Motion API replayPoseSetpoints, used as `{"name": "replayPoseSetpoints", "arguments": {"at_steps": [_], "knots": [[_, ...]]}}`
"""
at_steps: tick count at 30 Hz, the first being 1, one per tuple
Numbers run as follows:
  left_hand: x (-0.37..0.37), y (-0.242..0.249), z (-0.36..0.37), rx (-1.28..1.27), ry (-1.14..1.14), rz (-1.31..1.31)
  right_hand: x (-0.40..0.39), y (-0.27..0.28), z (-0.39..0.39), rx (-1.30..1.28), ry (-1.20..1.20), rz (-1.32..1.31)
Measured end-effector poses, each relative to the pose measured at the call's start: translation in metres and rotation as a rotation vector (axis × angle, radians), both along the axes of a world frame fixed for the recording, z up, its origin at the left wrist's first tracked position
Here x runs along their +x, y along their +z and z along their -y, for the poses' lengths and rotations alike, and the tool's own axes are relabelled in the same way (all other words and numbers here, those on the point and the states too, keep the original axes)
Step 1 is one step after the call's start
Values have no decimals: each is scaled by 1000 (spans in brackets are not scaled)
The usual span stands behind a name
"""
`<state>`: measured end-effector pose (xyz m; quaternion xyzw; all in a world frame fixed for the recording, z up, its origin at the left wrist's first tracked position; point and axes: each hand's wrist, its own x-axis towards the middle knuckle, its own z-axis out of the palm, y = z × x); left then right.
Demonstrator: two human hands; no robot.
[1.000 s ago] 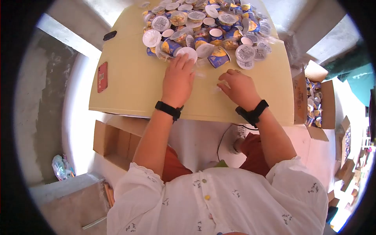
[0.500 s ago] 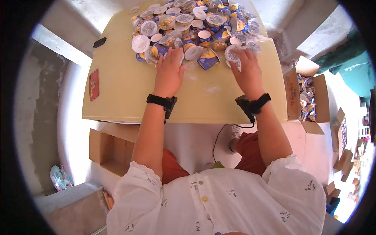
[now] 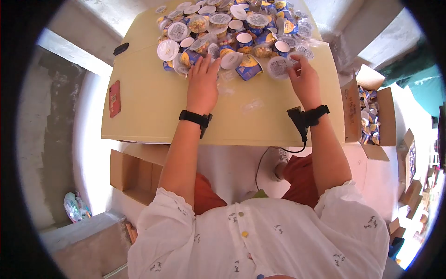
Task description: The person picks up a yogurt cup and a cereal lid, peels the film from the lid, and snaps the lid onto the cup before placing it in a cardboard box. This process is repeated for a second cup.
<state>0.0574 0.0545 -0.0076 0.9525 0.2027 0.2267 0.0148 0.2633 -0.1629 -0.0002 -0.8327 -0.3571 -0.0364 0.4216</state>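
Blue and yellow snack cups with clear domed or white lids lie heaped in a pile on the yellow tabletop. My left hand rests at the pile's front edge, palm down, fingers stretched out over a cup lying on its side. With fingers curled, my right hand is at the right side of a lidded cup, thumb and fingertips at its rim; printed marks show on that lid. Between my hands lies a tipped blue cup. Each wrist wears a black strap with a small device.
A red phone and a small black object lie on the table's left side. Clear plastic scraps lie in front. On the right stands a carton with more cups; another open carton sits below left. A cable hangs from my right wrist.
My right hand has moved right and turned onto its side, fingers curling at the lidded cup, whose lid now shows more fully. My left hand stays at the pile's edge. The view has shifted slightly.
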Motion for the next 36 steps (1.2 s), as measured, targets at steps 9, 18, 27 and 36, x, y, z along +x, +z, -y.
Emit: {"name": "replayPoseSetpoints", "arguments": {"at_steps": [9, 18, 27, 36], "knots": [[-36, 12, 16, -170, -164, 60, -15, 28, -4, 344, 60, -295], [-87, 26, 71, -249, -187, -30, -74, 35, -21, 407, 261, -301], [-98, 25, 55, -414, -171, 219, -120, 34, -38, 350, 428, -216], [-91, 35, 51, -1107, -191, 362, -141, 24, -51, 362, 628, -41]]}}
